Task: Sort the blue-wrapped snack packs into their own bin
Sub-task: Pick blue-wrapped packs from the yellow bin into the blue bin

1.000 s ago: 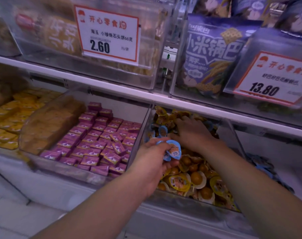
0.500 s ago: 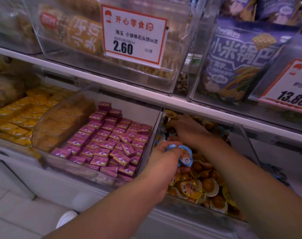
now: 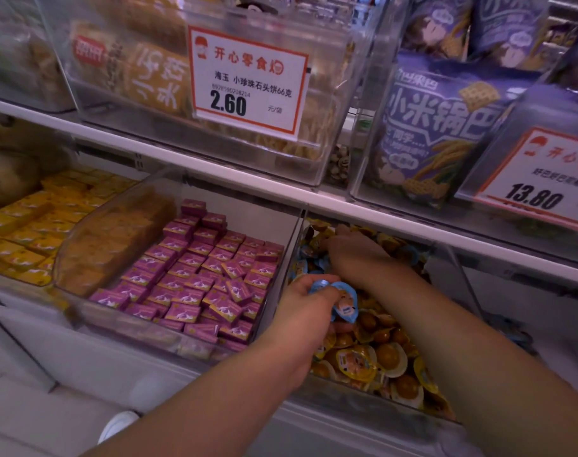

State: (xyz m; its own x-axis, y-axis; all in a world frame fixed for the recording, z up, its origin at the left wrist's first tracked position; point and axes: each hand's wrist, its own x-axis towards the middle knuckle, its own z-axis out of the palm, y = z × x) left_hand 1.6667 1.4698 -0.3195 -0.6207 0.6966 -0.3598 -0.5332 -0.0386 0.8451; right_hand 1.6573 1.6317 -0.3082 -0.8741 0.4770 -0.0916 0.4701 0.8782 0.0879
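Note:
A clear bin (image 3: 373,400) on the lower shelf holds a heap of yellow-wrapped round snack packs (image 3: 388,357) with blue-wrapped packs (image 3: 309,257) mixed in at its far left corner. My left hand (image 3: 305,311) hovers over the bin's left side and grips a small bunch of blue-wrapped packs (image 3: 342,296). My right hand (image 3: 350,247) reaches deep into the back of the bin, fingers curled down among the packs; what they hold is hidden. More blue packs (image 3: 511,334) lie in the bin to the right, behind my right forearm.
To the left stand a bin of purple boxes (image 3: 202,278) and one of yellow boxes (image 3: 27,225). The white shelf edge (image 3: 380,212) overhangs the bins. Above it are clear bins with price cards (image 3: 248,84) and purple bags (image 3: 439,127). A white shoe (image 3: 118,423) shows on the floor.
The view has shifted left and slightly down. My right hand has pushed farther toward the back of the bin. My left hand still holds the blue packs in about the same spot.

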